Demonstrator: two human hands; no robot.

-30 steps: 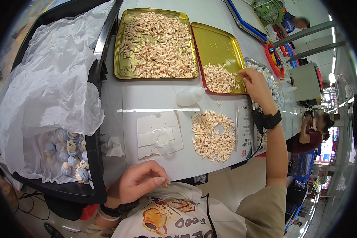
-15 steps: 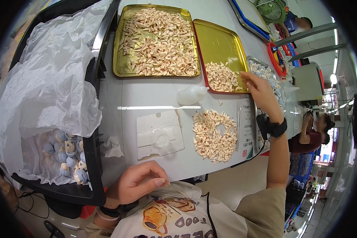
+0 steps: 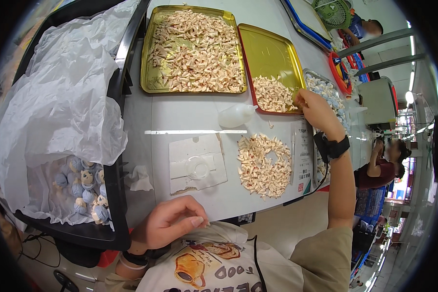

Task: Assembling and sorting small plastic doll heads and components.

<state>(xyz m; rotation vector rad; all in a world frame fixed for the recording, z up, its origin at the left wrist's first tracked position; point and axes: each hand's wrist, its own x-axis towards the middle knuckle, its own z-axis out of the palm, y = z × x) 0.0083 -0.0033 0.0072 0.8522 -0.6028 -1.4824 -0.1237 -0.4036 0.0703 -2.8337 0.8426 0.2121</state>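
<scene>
My right hand (image 3: 319,109) reaches over the right edge of a gold tray with a red rim (image 3: 272,46). Its fingertips are bent together beside the small cream, pointed pieces (image 3: 272,92) heaped at the tray's near end; what they pinch is hidden. Close to my body, my left hand (image 3: 173,224) is held with curled fingers and the thumb against them. A tiny pale bit shows at its fingertips, too small to name. More cream pieces (image 3: 258,182) lie loose on the table in a ring-like pile between the hands.
A larger gold tray (image 3: 145,58) full of cream pieces stands at the back. A white squeeze bottle (image 3: 236,116) lies near a cardboard piece (image 3: 180,177) bearing a clear round dish (image 3: 197,168). At left, a black crate (image 3: 117,194) holds white paper and blue-and-cream figurines (image 3: 85,194).
My right hand's fingers have curled in and come down slightly at the tray's corner. My left hand stays almost still.
</scene>
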